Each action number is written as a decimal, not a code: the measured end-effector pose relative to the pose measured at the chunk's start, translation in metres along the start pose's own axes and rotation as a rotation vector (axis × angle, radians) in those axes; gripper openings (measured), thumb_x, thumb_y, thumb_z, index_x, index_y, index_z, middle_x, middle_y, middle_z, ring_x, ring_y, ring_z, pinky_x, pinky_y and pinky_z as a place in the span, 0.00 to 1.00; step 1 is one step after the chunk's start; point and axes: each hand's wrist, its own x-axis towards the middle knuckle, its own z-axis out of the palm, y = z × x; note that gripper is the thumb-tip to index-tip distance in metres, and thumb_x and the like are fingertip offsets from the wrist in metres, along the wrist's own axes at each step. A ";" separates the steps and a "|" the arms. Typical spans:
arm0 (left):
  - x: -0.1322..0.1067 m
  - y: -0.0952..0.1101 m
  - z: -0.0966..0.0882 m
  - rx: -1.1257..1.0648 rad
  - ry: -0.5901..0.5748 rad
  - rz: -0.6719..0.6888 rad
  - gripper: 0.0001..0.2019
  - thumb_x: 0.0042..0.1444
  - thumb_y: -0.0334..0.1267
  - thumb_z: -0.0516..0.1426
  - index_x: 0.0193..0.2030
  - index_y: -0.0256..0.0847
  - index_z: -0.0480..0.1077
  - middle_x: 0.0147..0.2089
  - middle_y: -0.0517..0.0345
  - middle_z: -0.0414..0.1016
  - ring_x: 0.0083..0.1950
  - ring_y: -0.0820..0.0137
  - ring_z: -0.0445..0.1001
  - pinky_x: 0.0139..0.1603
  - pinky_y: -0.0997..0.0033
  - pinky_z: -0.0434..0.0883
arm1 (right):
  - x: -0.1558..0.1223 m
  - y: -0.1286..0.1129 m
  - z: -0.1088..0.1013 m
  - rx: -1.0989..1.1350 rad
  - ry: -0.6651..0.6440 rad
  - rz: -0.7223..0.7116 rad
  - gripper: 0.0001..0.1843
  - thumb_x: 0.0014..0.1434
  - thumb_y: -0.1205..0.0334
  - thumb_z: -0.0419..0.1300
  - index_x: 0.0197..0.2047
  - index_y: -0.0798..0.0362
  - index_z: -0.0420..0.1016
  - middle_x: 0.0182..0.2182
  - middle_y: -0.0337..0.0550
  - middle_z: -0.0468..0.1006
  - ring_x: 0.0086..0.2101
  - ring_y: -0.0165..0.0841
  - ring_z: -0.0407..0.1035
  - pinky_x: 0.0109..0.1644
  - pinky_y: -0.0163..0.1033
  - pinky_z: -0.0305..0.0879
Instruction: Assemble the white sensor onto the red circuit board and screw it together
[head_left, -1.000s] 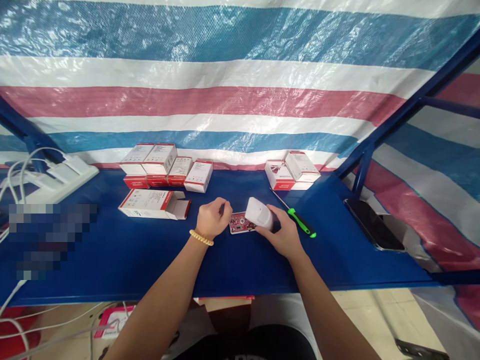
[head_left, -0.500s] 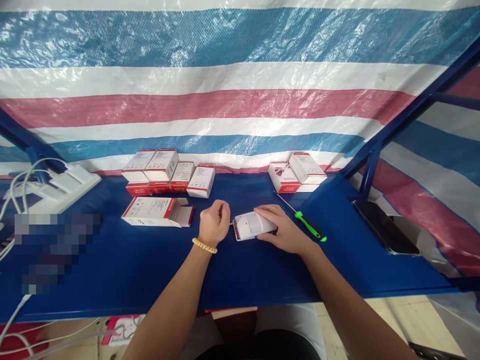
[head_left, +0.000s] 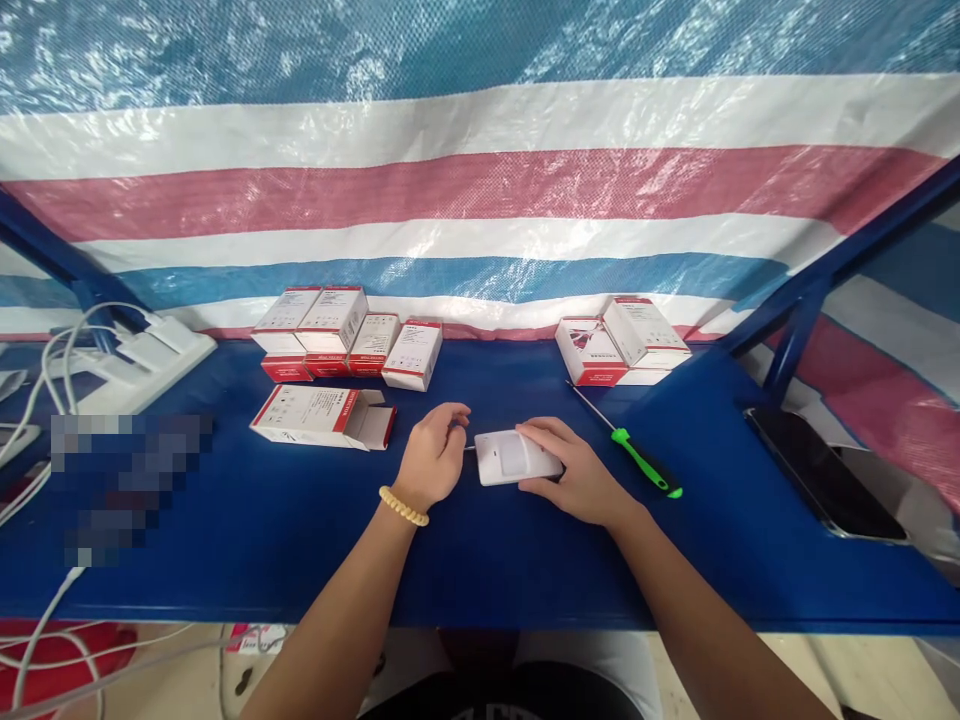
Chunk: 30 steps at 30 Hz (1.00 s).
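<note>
A white motion detector (head_left: pixel 501 458) with a domed lens lies flat above the blue table, its lens side up. My right hand (head_left: pixel 574 470) is closed around its right end, thumb on the near side and fingers on the far side. My left hand (head_left: pixel 435 455) is at its left end, fingers curled. From that hand a thin metallic rod (head_left: pixel 470 448) reaches to the detector's left edge; the rest of it is hidden in the palm. A green-and-black screwdriver (head_left: pixel 645 463) rests on the table to the right.
Several red-and-white detector boxes (head_left: pixel 330 322) are stacked at the back left, others (head_left: pixel 641 335) at the back right. An opened box (head_left: pixel 315 415) lies on its side. On the left sits a white power strip (head_left: pixel 157 365) with cables; on the right, a black phone (head_left: pixel 825 472).
The detector's left end, where red inner parts showed, now appears covered by its white shell. My left fingers have loosened slightly. The camera view has shifted.
</note>
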 end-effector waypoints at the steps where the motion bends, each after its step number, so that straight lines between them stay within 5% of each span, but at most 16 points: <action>1: -0.001 -0.001 -0.001 -0.005 -0.003 -0.008 0.14 0.57 0.29 0.48 0.46 0.39 0.70 0.41 0.54 0.76 0.42 0.68 0.74 0.45 0.68 0.70 | 0.000 0.000 0.000 -0.005 -0.019 0.007 0.34 0.56 0.46 0.64 0.63 0.48 0.63 0.57 0.49 0.64 0.57 0.43 0.61 0.60 0.52 0.62; 19: -0.002 0.001 -0.001 -0.001 0.101 0.017 0.09 0.60 0.35 0.50 0.42 0.40 0.71 0.36 0.55 0.76 0.37 0.68 0.74 0.38 0.70 0.70 | 0.006 0.005 -0.008 -0.013 -0.072 0.017 0.36 0.46 0.60 0.71 0.59 0.47 0.69 0.54 0.46 0.70 0.51 0.40 0.68 0.55 0.47 0.70; 30: 0.035 0.011 -0.004 -0.617 0.088 -0.392 0.15 0.55 0.45 0.55 0.46 0.38 0.67 0.40 0.51 0.75 0.39 0.67 0.75 0.39 0.68 0.72 | 0.032 -0.001 -0.022 0.056 0.283 0.054 0.36 0.42 0.53 0.73 0.54 0.52 0.73 0.49 0.48 0.76 0.47 0.43 0.72 0.55 0.49 0.70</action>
